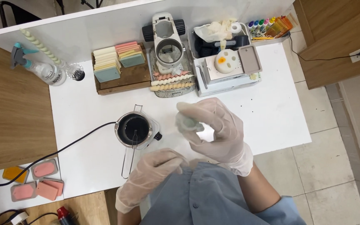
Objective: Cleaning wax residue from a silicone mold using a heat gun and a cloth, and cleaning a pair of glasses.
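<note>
Item: 1 small pale grey-green rounded wax piece (189,123), pinched in the gloved right hand (217,131) above the white worktop (271,104), just right of the black-lined metal melting pot (133,129); gloved left hand (157,173) loosely curled, empty, nearer the body.

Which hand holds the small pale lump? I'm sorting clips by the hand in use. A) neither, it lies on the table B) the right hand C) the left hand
B: the gloved right hand is raised over the white table, pinching the pale lump in its fingertips, while the left hand is near the body.
</note>
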